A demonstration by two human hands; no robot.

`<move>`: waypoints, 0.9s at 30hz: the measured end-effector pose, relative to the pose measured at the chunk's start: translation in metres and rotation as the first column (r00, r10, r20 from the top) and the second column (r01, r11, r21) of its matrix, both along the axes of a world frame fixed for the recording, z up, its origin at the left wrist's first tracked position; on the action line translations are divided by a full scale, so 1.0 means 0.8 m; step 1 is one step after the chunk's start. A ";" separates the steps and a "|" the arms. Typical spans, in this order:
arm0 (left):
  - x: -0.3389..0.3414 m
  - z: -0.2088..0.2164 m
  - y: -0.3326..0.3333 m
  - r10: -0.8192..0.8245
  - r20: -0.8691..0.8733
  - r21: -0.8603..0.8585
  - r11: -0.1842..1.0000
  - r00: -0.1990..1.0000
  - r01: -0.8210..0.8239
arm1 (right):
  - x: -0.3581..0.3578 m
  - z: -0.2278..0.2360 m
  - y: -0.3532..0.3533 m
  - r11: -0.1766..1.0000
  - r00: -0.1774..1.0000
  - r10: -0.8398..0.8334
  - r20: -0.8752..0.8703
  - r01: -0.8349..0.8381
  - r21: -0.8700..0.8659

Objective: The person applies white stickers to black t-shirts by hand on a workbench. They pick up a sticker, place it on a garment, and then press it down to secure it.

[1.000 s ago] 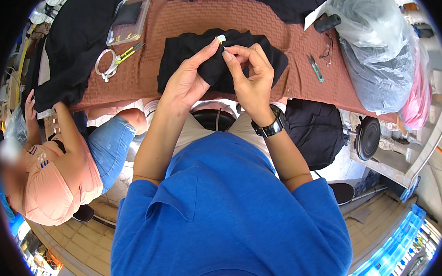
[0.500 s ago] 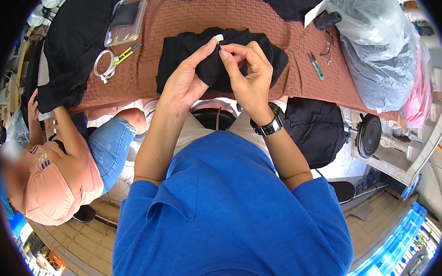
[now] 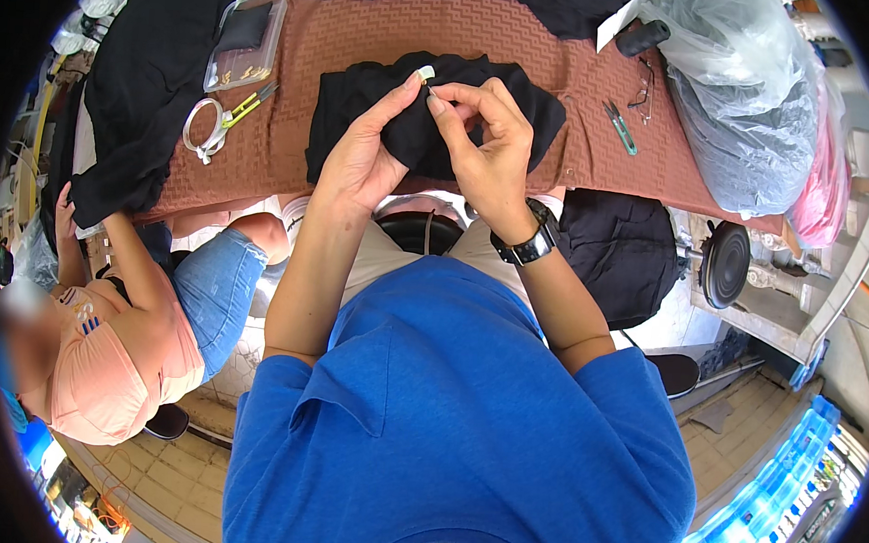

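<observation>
A piece of black cloth [image 3: 536, 115] lies bunched on the table in front of me. My left hand [image 3: 367, 160] grips its near edge, thumb on top and the other fingers mostly under the fabric. A small white piece [image 3: 425, 73] shows at the left fingertips; whether it is a finger wrap or a label I cannot tell. My right hand [image 3: 485, 146], with a black watch on its wrist, pinches something thin and tiny between thumb and forefinger, close to the left thumb tip. It looks like a needle, but is too small to be certain.
A brown textured tablecloth [image 3: 388, 28] covers the table. Left are a clear box [image 3: 245, 40], yellow thread snips [image 3: 245, 106] and a white ring [image 3: 204, 130]. Right are green snips [image 3: 620, 130], glasses [image 3: 646, 91] and plastic bags [image 3: 743, 111]. A co-worker [image 3: 116, 353] handles black cloth at left.
Both hands have shifted very slightly left, still close together at the cloth. The grip on the cloth and the pinch look the same.
</observation>
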State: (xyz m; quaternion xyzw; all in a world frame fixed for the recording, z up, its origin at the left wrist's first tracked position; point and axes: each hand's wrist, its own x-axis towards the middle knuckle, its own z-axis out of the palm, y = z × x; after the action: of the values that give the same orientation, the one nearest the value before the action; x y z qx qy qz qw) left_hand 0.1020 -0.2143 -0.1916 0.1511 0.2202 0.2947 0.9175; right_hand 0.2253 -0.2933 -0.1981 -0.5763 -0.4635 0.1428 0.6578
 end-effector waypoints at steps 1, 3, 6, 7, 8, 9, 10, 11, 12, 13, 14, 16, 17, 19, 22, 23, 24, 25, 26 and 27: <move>0.000 -0.001 0.000 -0.002 -0.002 0.001 1.000 1.000 0.002 | 0.000 -0.001 0.000 1.000 1.000 0.000 -0.002 0.000 0.002; -0.001 -0.002 0.000 -0.006 -0.008 0.002 1.000 1.000 0.006 | 0.000 0.001 0.000 1.000 1.000 -0.001 0.004 0.001 0.002; -0.003 -0.002 0.001 -0.023 0.018 0.029 0.999 1.000 0.023 | 0.000 0.001 0.000 1.000 1.000 -0.002 0.000 0.002 0.002; -0.003 -0.001 0.000 -0.024 0.002 0.030 0.999 1.000 0.024 | 0.000 0.001 0.001 1.000 1.000 -0.003 -0.003 0.003 0.002; -0.003 0.001 -0.002 -0.026 -0.014 0.031 0.999 1.000 0.026 | 0.000 0.002 0.000 1.000 1.000 -0.002 0.001 0.002 0.000; -0.004 0.001 -0.003 -0.026 -0.030 0.032 0.999 0.999 0.027 | 0.000 0.003 0.000 1.000 1.000 -0.001 0.004 0.001 -0.003; -0.004 0.001 -0.003 -0.021 -0.035 0.030 0.999 0.999 0.022 | 0.000 0.004 0.000 1.000 1.000 0.000 0.007 0.000 -0.005; -0.004 0.001 -0.003 -0.015 -0.040 0.028 0.999 0.999 0.016 | 0.000 0.004 0.000 1.000 1.000 0.000 0.013 0.000 -0.006; -0.005 0.000 -0.003 -0.010 -0.045 0.026 1.000 0.999 0.012 | -0.001 0.005 0.000 1.000 1.000 -0.001 0.020 0.001 -0.007; -0.005 0.000 -0.002 -0.010 -0.043 0.021 1.000 0.999 0.011 | -0.001 0.005 0.000 1.000 1.000 -0.002 0.026 0.002 -0.008; -0.005 0.000 -0.001 -0.010 -0.042 0.016 1.000 0.999 0.010 | -0.001 0.004 0.000 1.000 1.000 0.000 0.024 0.000 -0.005; -0.005 0.000 -0.001 -0.010 -0.036 0.012 1.000 0.999 0.010 | 0.000 0.001 0.001 1.000 1.000 0.004 0.019 -0.004 -0.001; -0.005 0.000 -0.001 -0.011 -0.033 0.014 1.000 0.999 0.011 | 0.000 0.001 0.001 1.000 1.000 0.002 0.013 -0.002 -0.003; -0.005 0.000 -0.001 -0.019 -0.018 0.010 1.000 1.000 0.019 | -0.002 0.001 0.002 1.000 1.000 -0.001 0.000 0.001 -0.009; -0.005 -0.003 0.002 -0.033 0.009 -0.005 0.999 0.999 0.033 | -0.003 0.000 0.003 1.000 1.000 0.001 -0.009 -0.001 -0.001; -0.005 -0.004 0.002 -0.031 0.013 -0.010 0.999 0.999 0.031 | -0.003 0.000 0.004 1.000 1.000 0.003 -0.013 -0.003 0.000; -0.005 -0.005 0.002 -0.028 0.016 -0.015 0.999 0.999 0.028 | -0.003 0.000 0.004 1.000 1.000 0.004 -0.018 -0.004 0.000; -0.005 -0.004 0.002 -0.028 0.013 -0.015 0.999 1.000 0.028 | -0.003 0.000 0.004 1.000 1.000 0.006 -0.023 -0.006 0.001; -0.005 -0.004 0.002 -0.028 0.011 -0.015 0.999 1.000 0.028 | -0.003 0.000 0.004 1.000 1.000 0.007 -0.026 -0.007 -0.002; -0.005 -0.003 0.002 -0.028 0.008 -0.015 0.999 1.000 0.028 | -0.003 0.000 0.004 1.000 1.000 0.007 -0.029 -0.007 -0.006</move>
State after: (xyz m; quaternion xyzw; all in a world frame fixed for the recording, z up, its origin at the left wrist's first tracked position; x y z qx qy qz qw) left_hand 0.0980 -0.2129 -0.1941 0.1461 0.2167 0.2805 0.9236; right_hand 0.2229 -0.2898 -0.1978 -0.5746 -0.4555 0.1545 0.6621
